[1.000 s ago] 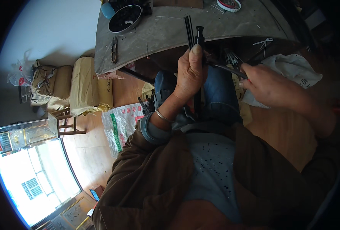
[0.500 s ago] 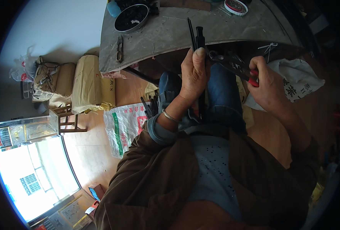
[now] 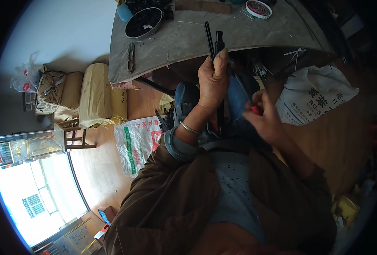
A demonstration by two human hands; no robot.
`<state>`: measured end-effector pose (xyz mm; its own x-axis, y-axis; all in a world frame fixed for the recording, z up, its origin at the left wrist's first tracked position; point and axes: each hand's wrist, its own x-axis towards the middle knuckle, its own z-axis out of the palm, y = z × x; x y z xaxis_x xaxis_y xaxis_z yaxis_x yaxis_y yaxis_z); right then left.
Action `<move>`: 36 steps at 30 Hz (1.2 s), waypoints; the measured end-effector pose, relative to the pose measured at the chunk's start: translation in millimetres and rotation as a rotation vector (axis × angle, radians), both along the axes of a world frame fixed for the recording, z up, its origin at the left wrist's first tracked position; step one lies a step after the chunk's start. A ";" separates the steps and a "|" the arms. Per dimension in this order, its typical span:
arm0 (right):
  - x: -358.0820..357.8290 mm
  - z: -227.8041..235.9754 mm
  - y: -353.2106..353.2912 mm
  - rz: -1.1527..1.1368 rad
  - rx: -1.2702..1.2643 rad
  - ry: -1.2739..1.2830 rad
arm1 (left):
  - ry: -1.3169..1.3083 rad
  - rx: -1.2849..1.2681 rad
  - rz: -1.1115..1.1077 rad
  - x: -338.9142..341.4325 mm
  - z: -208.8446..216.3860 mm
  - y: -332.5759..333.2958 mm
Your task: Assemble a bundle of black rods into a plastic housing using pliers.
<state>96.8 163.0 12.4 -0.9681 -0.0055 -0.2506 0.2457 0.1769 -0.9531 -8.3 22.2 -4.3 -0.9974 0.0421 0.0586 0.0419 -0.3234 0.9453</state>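
Note:
My left hand [image 3: 213, 83], with a metal bangle at the wrist, is closed around a black rod-like piece with a knobbed end [image 3: 219, 41]. A thinner pair of black strips [image 3: 209, 39] sticks up beside it from the same grip. The lower part of the black piece runs down between my knees. In my right hand [image 3: 268, 123] is a pair of red-handled pliers [image 3: 255, 110], blurred by motion. Their head points up toward the fingers of my left hand; whether the jaws touch the black piece I cannot tell.
Across the front stands a grey table [image 3: 188, 40] with a bowl of black parts [image 3: 144, 23], snips [image 3: 131, 57] and a round white-rimmed dish [image 3: 258, 9]. A white sack [image 3: 312, 95] stands at the right. Wrapped cartons [image 3: 95, 95] and a small stool [image 3: 75, 134] are at the left.
My right hand has swung down and left with the pliers, closer to my lap. The left hand keeps its hold on the black piece, shifted slightly.

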 end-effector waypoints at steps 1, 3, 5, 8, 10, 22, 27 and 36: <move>3.8 -6.4 -8.2 -0.001 0.003 -0.001 | -0.001 0.003 -0.001 0.4 1.1 1.3; 9.9 -21.3 -23.3 -0.113 -0.056 0.059 | 0.050 -0.002 0.012 2.3 3.4 2.0; 13.8 -35.0 -36.5 -0.153 -0.147 0.083 | 0.061 -0.020 0.013 4.2 4.9 2.0; 16.8 -35.3 -49.0 -0.231 -0.308 0.085 | 0.080 -0.033 0.021 5.2 5.2 4.2; 15.5 -47.8 -50.0 -0.243 -0.289 0.166 | 0.086 -0.028 0.027 6.9 6.2 5.7; -29.9 -4.3 28.2 -0.112 0.788 0.902 | -0.036 0.031 -0.034 10.8 11.4 1.7; -41.3 8.9 52.8 0.014 0.978 1.002 | -0.046 0.120 -0.059 13.7 17.3 3.8; -32.2 -1.3 56.5 0.165 0.525 0.716 | -0.058 0.040 -0.093 10.2 12.7 0.9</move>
